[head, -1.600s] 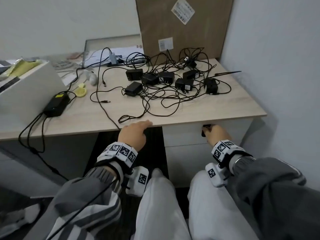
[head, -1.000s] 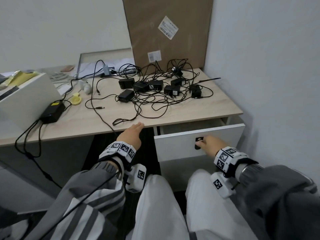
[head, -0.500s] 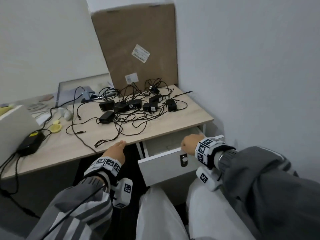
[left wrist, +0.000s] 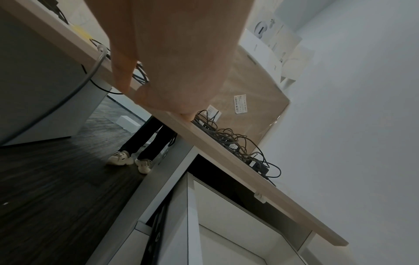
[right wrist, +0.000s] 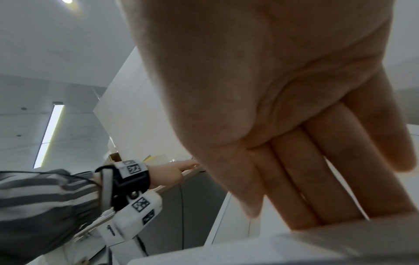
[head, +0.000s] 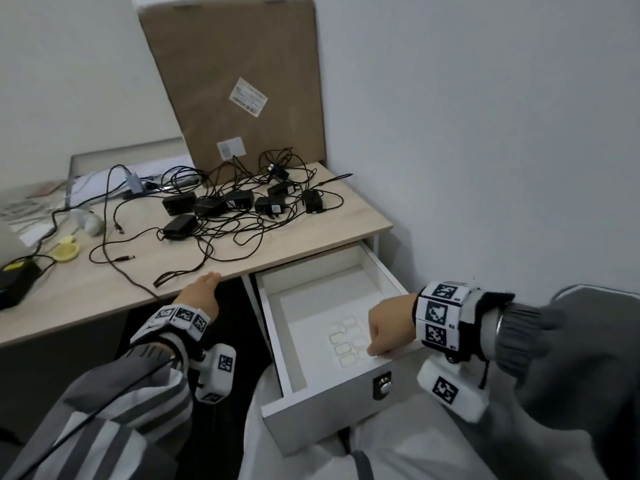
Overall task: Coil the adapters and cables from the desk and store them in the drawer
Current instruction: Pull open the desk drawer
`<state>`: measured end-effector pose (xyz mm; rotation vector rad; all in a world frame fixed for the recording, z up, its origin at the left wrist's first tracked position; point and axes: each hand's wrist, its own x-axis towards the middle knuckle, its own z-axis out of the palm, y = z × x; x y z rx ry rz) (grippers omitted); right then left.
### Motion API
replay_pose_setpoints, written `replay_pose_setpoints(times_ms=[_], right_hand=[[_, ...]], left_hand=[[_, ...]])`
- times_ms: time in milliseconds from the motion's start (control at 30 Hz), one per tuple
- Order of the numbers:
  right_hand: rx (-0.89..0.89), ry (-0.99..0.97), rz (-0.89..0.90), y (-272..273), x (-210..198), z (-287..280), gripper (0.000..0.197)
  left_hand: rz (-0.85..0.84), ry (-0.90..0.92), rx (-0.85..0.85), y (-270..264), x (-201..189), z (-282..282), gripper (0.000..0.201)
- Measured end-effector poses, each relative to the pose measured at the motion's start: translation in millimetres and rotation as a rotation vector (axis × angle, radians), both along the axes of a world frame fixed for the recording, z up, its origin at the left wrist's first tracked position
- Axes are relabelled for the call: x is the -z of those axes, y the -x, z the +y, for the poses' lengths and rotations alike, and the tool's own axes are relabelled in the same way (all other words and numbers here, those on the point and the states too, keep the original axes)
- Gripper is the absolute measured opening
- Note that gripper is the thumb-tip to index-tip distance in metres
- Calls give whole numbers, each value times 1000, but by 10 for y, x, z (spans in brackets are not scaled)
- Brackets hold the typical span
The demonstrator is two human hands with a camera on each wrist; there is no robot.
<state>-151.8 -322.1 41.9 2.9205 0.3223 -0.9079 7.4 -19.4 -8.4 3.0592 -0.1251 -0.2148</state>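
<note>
The white drawer [head: 332,327] under the desk's right end stands pulled far out toward the person's lap, with only a pale sheet of small rounded-rectangle shapes [head: 346,339] showing on its floor. The right hand [head: 389,327] rests on the top edge of the drawer front, just above the metal lock [head: 382,388]; in the right wrist view its fingers [right wrist: 317,179] lie straight and pressed together over that edge, not curled round it. The left hand [head: 201,296] lies flat with fingers extended on the front edge of the desk [head: 86,292], holding nothing.

The tangle of black adapters and cables [head: 235,209] lies forward of both hands, at the back right of the desktop against the cardboard box [head: 232,81], spread mostly left to right. 1 loose cable loop [head: 173,275] trails toward the front edge and ends just beside the left fingertips, so the left hand is the nearer to any cable, while the right hand sits well below and nearer the person. I count roughly 8 adapters, though the knot makes that uncertain. Judged from this, nothing is coiled yet and the likely next reach is up and forward from the drawer
</note>
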Motion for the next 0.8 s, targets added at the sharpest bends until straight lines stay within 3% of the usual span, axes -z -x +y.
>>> replay_pose_setpoints(times_ms=[233,367,467,600,800], right_hand=[[22,-2,20,-18,10,46,40],[62,-121,157,-157,21,52,36],[83,-246,210,-357,-10,97,37],[38,-312,42,-823,-164,193,31],[91,-472,-229,-1702,-332,103,20]], left_hand=[[-11,1,-9,66,1,-1,73],[-5,-7,-21,70,31,5,77],[-15,-51,-50,31,-64,-25,68],[-90,105,-146,-144,-331,-109,46],[-172,385,-63,-394,-558,-320,40]])
